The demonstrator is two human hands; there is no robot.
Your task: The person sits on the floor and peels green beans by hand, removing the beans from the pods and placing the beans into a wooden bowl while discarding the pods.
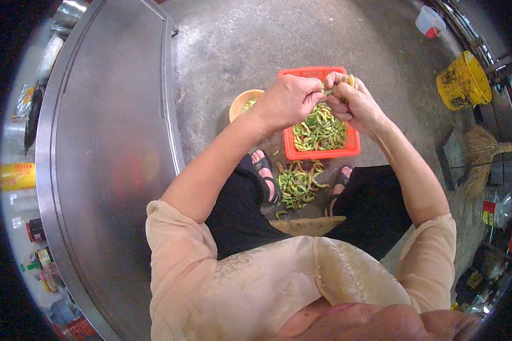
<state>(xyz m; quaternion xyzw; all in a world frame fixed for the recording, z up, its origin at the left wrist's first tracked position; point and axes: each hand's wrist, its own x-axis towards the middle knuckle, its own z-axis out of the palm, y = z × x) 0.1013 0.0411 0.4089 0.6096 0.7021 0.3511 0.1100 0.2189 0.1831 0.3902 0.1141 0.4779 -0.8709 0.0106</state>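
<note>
In front of me, over a red plastic basket (352,145), my two hands are close together. My left hand (288,101) pinches one end of a green bean pod (330,91) between thumb and forefinger. Thumb and curled fingers of my right hand (358,102) grip its other end. Something narrow and yellowish, perhaps another pod, sticks up from the right hand. Many green and yellowish bean pods (320,132) fill the basket below. Left of it, partly behind my left forearm, is a round tan bowl (238,104) holding small pale green beans (249,104).
Pods and browned husks (296,185) lie heaped on the concrete floor (230,47) between my sandalled feet. A metal-topped table (111,106) runs along my left. To the right are a stained yellow bucket (456,85), a straw broom (480,149) and a whitish plastic container (430,21).
</note>
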